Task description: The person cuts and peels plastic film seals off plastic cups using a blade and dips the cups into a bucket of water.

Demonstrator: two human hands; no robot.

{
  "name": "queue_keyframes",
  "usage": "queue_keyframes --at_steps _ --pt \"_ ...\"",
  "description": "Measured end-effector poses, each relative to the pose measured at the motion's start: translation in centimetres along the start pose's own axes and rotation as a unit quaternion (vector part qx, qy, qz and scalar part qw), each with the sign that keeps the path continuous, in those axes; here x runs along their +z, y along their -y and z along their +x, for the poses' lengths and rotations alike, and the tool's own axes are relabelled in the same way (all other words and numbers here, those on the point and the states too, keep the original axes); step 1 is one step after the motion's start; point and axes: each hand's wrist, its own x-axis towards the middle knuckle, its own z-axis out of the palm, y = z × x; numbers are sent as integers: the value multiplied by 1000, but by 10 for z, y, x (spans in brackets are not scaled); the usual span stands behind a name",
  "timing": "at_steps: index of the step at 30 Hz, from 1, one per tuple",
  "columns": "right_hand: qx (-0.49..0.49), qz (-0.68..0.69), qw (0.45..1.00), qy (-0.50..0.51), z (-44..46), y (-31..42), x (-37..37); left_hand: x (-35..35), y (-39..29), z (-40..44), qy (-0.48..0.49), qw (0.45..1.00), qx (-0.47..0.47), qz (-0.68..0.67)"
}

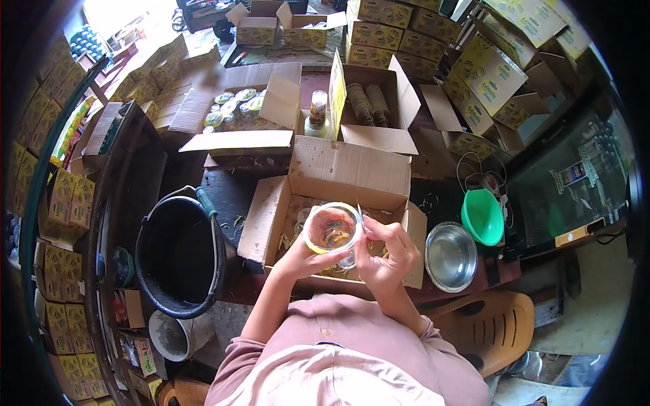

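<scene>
A clear plastic cup (332,229) with a pale rim and colourful print is wrapped in my left hand (300,258), its open top facing me. At the cup's right edge, my right hand (388,254) pinches a thin, pale strip (359,211) between thumb and fingertips. Both hands are above an open cardboard box (267,220), which holds more clear cups and thin scraps. Part of the box's contents is hidden behind my hands and the cup.
A black bucket (177,254) stands left of the box. On the right are a metal bowl (451,257) and a green bowl (482,216). Behind stand a carton of lidded cups (233,108), a carton with stacked cups (367,105) and a jar (317,111).
</scene>
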Motion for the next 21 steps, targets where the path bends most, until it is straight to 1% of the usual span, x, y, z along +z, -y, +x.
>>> queue_keyframes --at_steps 4,7,10,13,15,19,21 --pt "-1 10 1000 -6 -2 -1 2 -2 1 1 -15 1000 3 1" --pt "5 5 1000 -1 -2 -3 1 -4 3 1 -1 999 -5 31" --pt "12 0 1000 4 3 -4 0 2 1 1 0 1000 3 4" --pt "41 31 999 12 1 -2 -3 -2 2 1 -4 1000 0 24" --pt "46 37 998 14 0 -3 -3 -3 2 2 16 1000 -3 18" --pt "37 25 999 9 2 -8 -2 -1 2 2 35 999 -25 -27" --pt "54 32 998 1 2 -7 -2 2 -2 3 22 997 -36 -71"
